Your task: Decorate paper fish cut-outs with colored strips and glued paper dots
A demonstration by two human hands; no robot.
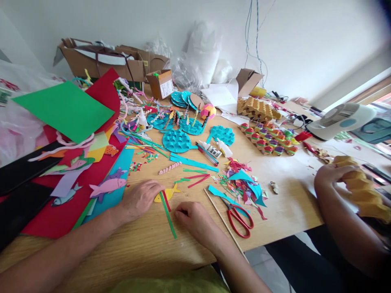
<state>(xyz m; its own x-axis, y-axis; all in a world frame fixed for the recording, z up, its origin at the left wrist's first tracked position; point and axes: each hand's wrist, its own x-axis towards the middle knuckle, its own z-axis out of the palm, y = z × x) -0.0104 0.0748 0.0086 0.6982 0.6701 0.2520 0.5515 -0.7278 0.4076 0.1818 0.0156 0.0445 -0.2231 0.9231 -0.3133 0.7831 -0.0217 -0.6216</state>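
My left hand (143, 198) rests on the table with its fingers together, their tips at the upper ends of a green paper strip (168, 215) and a shorter red paper strip (166, 201). Both strips lie across a yellow paper fish (170, 193), whose head is partly covered by the hand. My right hand (195, 221) is just right of the strips, fingers curled closed near the tabletop; whatever they may hold is hidden. Red-handled scissors (240, 219) and a thin wooden stick (226, 224) lie to its right.
Cut paper scraps (241, 179) are heaped beyond the scissors. Blue egg-carton pieces (176, 141), pens (207, 154) and a white glue bottle (224, 147) lie behind. Coloured sheets (64, 110) and paper fish crowd the left. A co-worker's hand (330, 175) holds yellow egg carton (363, 187) at right.
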